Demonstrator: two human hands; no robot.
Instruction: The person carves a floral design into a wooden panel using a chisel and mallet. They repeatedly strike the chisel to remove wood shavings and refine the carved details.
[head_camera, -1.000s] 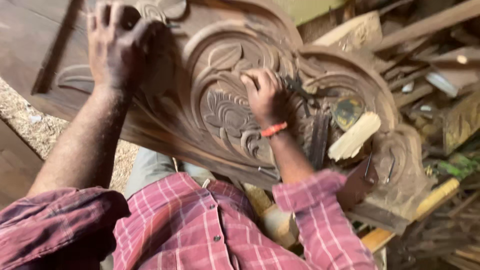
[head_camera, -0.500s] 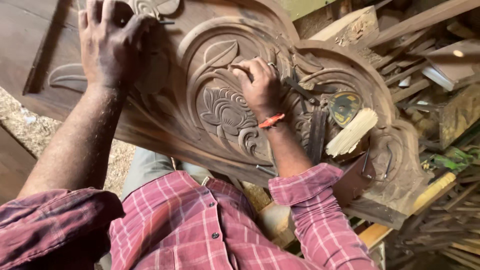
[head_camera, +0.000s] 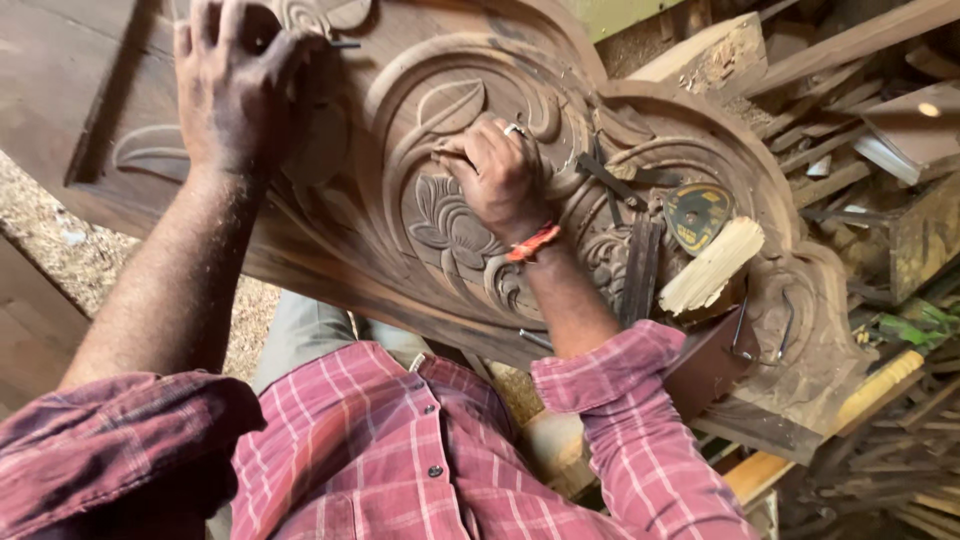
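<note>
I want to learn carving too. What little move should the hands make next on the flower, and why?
Probably a short, gentle push by the right hand along the groove above the carved lotus flower. It grips a small tool, mostly hidden, resting on the carved wooden panel there. The left hand presses on the panel's upper part, likely steadying it. What the tool's tip is cannot be seen.

The carved wooden panel (head_camera: 400, 200) lies across the person's lap. The left hand (head_camera: 235, 85) rests on its upper left part, the right hand (head_camera: 495, 175) on the centre carving. Chisels (head_camera: 640, 250), a disc (head_camera: 697, 215) and a wood block (head_camera: 712, 265) lie on the panel right of it; scrap wood (head_camera: 860, 100) is piled farther right.
</note>
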